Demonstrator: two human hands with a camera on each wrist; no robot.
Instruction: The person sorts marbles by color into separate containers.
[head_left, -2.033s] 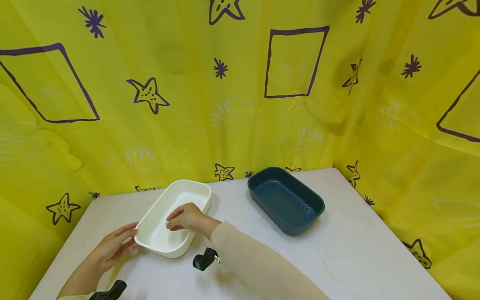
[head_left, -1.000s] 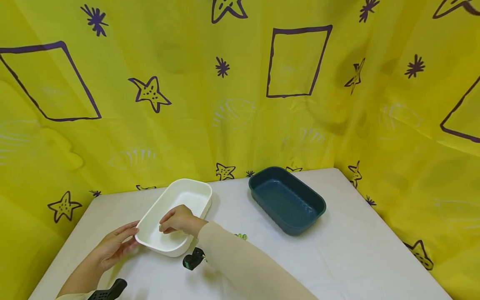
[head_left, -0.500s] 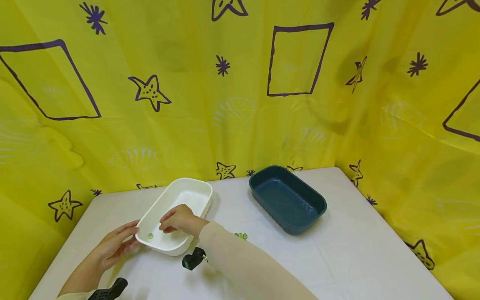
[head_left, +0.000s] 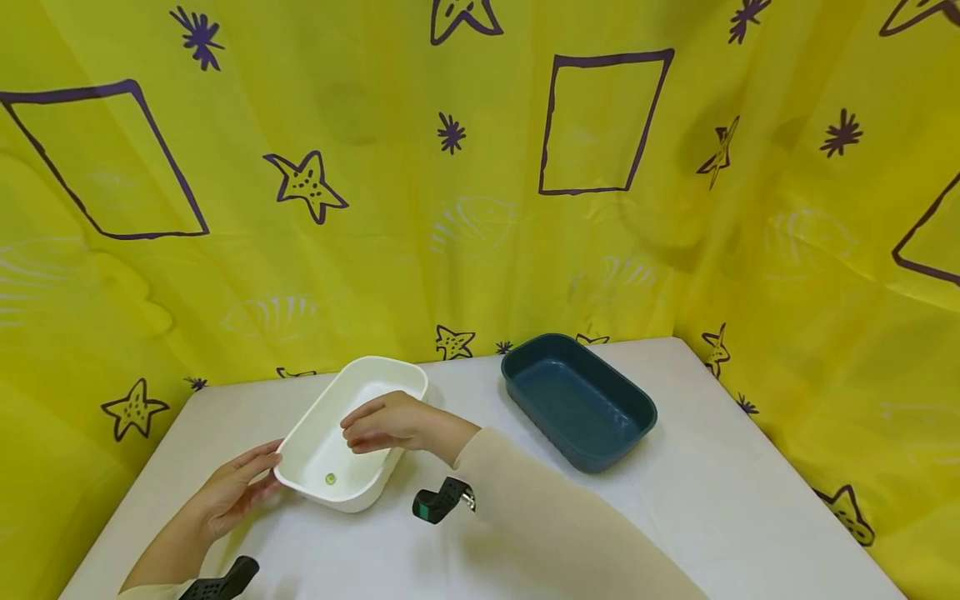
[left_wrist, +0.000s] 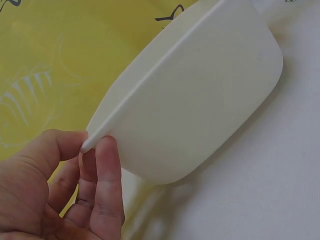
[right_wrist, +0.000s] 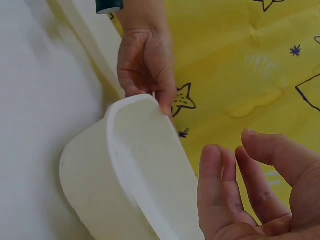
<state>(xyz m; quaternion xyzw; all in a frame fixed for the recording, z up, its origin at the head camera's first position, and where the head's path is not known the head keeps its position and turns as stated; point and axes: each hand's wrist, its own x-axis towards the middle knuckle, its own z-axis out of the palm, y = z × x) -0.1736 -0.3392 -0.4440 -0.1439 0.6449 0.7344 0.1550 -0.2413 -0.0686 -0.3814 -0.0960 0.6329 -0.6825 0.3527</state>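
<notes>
At the near-left corner of the white rectangular basin (head_left: pixel 303 425), my left hand (head_left: pixel 234 492) pinches the rim. In the left wrist view the thumb (left_wrist: pixel 67 142) lies over the rim and the fingers press the outer wall. A small green glass marble (head_left: pixel 330 478) lies on the basin's floor near its front end. Over the basin hovers my right hand (head_left: pixel 390 422), fingers loosely bent. Its fingertips (right_wrist: pixel 212 155) stand apart from the thumb with nothing between them in the right wrist view.
A dark teal basin (head_left: pixel 577 404) stands to the right on the white-covered table (head_left: pixel 712 483). Yellow curtain (head_left: pixel 375 275) with sea-star drawings closes off the back and sides. The right sleeve (head_left: pixel 570 517) crosses the table's front.
The right hand lets the green marble go into the white basin, then rises and shifts right. The marble rolls right along the floor. Several green marbles on the table become hidden by the sleeve.
</notes>
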